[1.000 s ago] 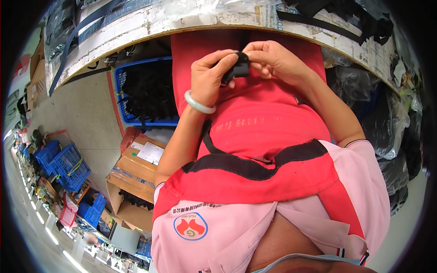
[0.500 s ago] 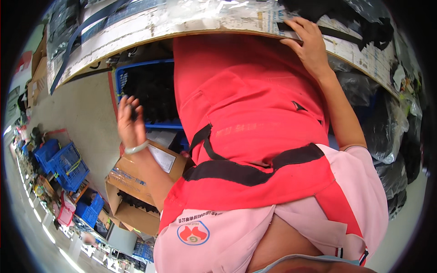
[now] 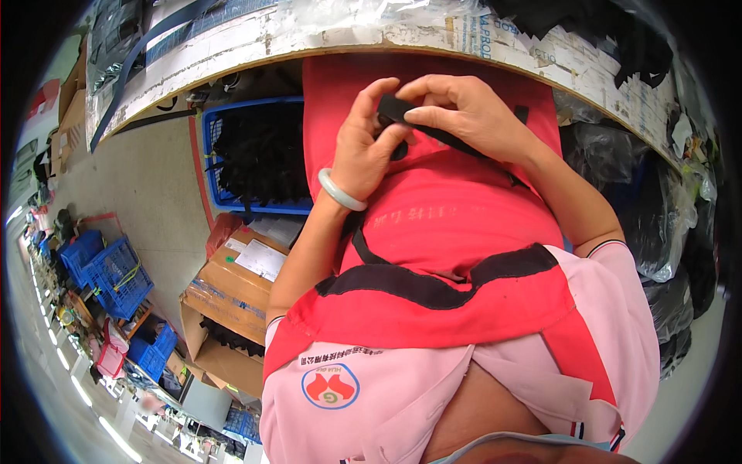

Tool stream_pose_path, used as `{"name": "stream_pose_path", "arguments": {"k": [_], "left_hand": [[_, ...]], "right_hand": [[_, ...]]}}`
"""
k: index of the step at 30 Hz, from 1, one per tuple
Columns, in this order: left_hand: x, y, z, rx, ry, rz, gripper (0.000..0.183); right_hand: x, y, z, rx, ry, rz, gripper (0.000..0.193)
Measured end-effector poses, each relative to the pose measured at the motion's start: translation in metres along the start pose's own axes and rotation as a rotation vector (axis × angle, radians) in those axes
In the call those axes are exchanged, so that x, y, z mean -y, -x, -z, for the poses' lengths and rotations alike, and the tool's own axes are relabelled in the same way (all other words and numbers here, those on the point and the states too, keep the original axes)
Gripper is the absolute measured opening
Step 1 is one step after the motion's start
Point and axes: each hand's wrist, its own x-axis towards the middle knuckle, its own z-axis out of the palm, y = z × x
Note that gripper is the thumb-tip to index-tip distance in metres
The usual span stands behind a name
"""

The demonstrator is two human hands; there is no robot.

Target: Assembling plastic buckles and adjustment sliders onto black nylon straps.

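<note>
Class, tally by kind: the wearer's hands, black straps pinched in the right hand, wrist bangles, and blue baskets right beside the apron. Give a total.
Hands: 2 (left hand, right hand)
Black strap: 1
Bangle: 1
Blue basket: 1
Total: 5

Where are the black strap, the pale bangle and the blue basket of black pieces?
Black strap [image 3: 393, 109]: head view, flat face near its left end.
Pale bangle [image 3: 338, 194]: head view, middle of its band.
Blue basket [image 3: 267, 208]: head view, lower rim.
</note>
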Motion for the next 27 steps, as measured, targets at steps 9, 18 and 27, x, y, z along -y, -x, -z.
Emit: {"name": "stream_pose_path", "arguments": {"k": [9,18,27], "left_hand": [[-0.006,0.001,0.01,0.05,0.331,0.031,0.052],[-0.001,-0.017,0.0,-0.124,0.22,-0.046,0.043],[0.018,-0.021,0.004,-0.182,0.282,0.095,0.025]], "right_hand": [[-0.026,-0.013,0.015,0.262,-0.556,-0.303,0.024],[-0.033,-0.018,0.001,0.106,-0.588,-0.159,0.023],[-0.033,-0.014,0.006,-0.294,-0.336,-0.029,0.021]]}}
